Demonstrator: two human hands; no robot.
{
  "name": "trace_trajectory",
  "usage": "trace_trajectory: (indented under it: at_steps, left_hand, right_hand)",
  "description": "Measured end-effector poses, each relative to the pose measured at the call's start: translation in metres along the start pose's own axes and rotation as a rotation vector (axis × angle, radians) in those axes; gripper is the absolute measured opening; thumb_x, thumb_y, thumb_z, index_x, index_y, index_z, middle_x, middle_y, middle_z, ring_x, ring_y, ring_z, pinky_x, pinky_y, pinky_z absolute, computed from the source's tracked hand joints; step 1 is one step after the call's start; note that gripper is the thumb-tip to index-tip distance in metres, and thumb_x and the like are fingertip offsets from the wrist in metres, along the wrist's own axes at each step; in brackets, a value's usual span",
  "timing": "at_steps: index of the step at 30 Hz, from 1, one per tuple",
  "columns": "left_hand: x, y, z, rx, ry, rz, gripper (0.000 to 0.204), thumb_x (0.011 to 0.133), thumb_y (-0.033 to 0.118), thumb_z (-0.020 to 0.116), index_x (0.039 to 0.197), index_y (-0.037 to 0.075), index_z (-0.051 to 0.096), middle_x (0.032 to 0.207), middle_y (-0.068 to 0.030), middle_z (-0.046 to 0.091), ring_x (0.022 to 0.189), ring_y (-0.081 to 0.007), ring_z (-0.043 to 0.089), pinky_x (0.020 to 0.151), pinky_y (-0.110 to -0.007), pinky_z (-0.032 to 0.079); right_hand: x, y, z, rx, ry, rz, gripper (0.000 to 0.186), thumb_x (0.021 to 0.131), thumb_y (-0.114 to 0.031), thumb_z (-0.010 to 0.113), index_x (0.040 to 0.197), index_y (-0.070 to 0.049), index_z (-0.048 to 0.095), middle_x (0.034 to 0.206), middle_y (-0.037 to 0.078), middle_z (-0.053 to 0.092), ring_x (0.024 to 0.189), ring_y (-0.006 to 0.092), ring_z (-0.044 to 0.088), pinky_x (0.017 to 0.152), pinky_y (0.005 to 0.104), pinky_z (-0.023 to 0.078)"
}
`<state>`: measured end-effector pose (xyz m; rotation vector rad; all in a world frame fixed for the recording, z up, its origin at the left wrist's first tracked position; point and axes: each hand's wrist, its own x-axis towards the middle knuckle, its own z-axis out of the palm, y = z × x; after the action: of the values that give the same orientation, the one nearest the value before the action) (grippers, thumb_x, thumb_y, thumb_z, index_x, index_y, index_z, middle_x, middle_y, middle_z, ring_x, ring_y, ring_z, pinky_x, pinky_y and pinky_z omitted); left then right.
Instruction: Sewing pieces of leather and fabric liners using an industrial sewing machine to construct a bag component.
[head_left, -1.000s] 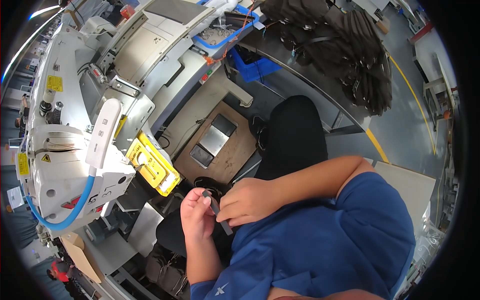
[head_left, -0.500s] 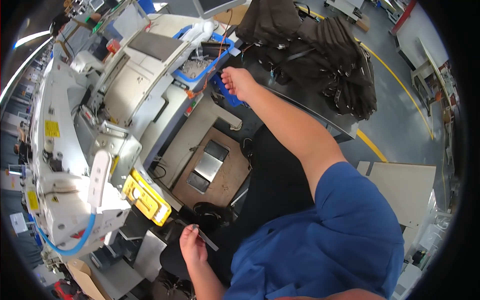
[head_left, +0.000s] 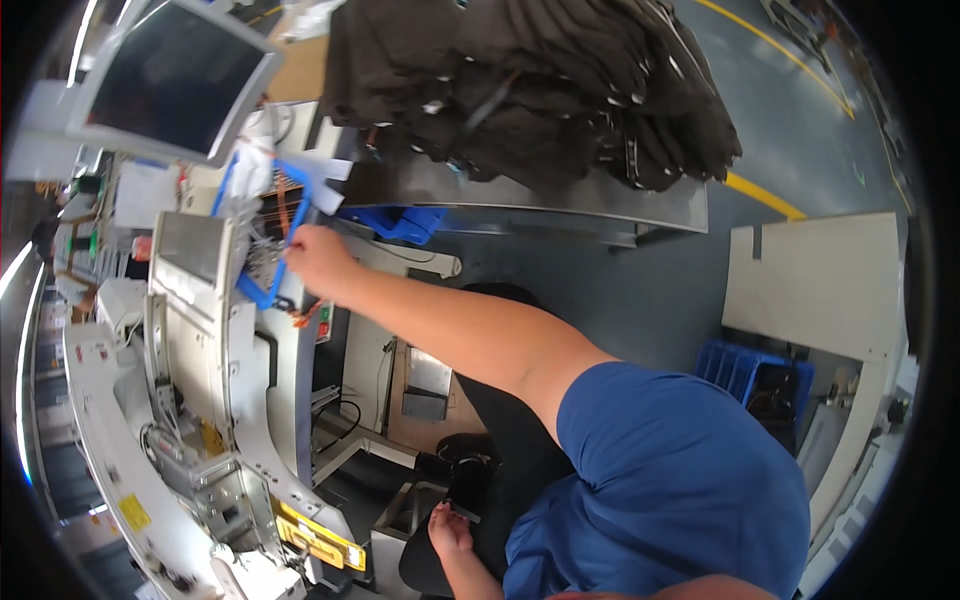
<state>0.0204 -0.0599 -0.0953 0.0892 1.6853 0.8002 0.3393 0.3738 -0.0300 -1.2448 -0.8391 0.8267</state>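
Note:
My right arm stretches out to the left, and my right hand (head_left: 322,262) is over the near rim of a blue tray (head_left: 305,195). Its fingers are curled together; anything between them is too small to make out. Small metal pieces (head_left: 262,256) and clear plastic lie inside the tray, beside an orange cord (head_left: 283,200). Low down over my lap, my left hand (head_left: 452,532) has its fingers bent inward. A thin greyish piece seems to show beside its fingers, too unclear to name.
A white sewing machine (head_left: 110,450) with a yellow plate (head_left: 318,535) stands at left, below a screen (head_left: 175,75). Dark garments (head_left: 520,90) are heaped on a metal table (head_left: 660,205). A foot pedal (head_left: 428,375) lies below; a blue crate (head_left: 735,370) stands at right.
The view has turned. My right hand has gone from beside the tray to over its rim. The flat metal strip in my left hand no longer shows clearly.

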Motion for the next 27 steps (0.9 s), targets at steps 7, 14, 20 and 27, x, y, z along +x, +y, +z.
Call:
trace_trajectory:
  at_steps: [7, 14, 20, 27]
  left_hand:
    - [0.012, 0.019, 0.016, 0.115, 0.014, -0.07, 0.008, 0.091, 0.005, 0.065, 0.095, 0.013, 0.062, 0.078, -0.0027, 0.063, 0.067, -0.0182, 0.061, 0.061, -0.031, 0.047]
    - [0.018, 0.026, 0.027, 0.167, 0.075, -0.122, 0.009, 0.092, 0.006, 0.065, 0.094, 0.014, 0.061, 0.075, 0.0003, 0.06, 0.064, -0.0156, 0.058, 0.059, -0.03, 0.046]
    - [0.02, 0.029, 0.036, 0.212, 0.04, -0.141, 0.011, 0.091, 0.007, 0.067, 0.093, 0.016, 0.061, 0.073, 0.0024, 0.059, 0.063, -0.0126, 0.057, 0.059, -0.029, 0.046]
    - [0.022, 0.03, 0.043, 0.268, 0.03, -0.179, 0.011, 0.091, 0.008, 0.068, 0.092, 0.018, 0.062, 0.074, 0.0032, 0.059, 0.064, -0.0115, 0.057, 0.06, -0.028, 0.047]
  right_hand:
    - [-0.013, -0.022, 0.002, 0.09, -0.087, 0.099, 0.025, 0.09, -0.018, 0.066, 0.102, 0.004, 0.061, 0.089, 0.021, 0.068, 0.082, 0.0359, 0.068, 0.075, 0.0441, 0.052]
    - [-0.02, -0.06, -0.016, 0.249, -0.284, 0.324, 0.03, 0.09, -0.013, 0.064, 0.113, 0.004, 0.054, 0.082, 0.015, 0.066, 0.072, 0.0323, 0.065, 0.069, 0.0442, 0.051]
    - [-0.023, -0.042, 0.002, 0.153, -0.312, 0.085, 0.041, 0.089, -0.011, 0.062, 0.123, 0.008, 0.049, 0.084, 0.014, 0.065, 0.075, 0.0297, 0.065, 0.068, 0.0422, 0.049]
    - [-0.023, -0.038, 0.0, 0.346, -0.363, 0.086, 0.056, 0.088, -0.01, 0.063, 0.136, 0.009, 0.042, 0.085, 0.013, 0.064, 0.077, 0.0266, 0.064, 0.069, 0.0387, 0.05]
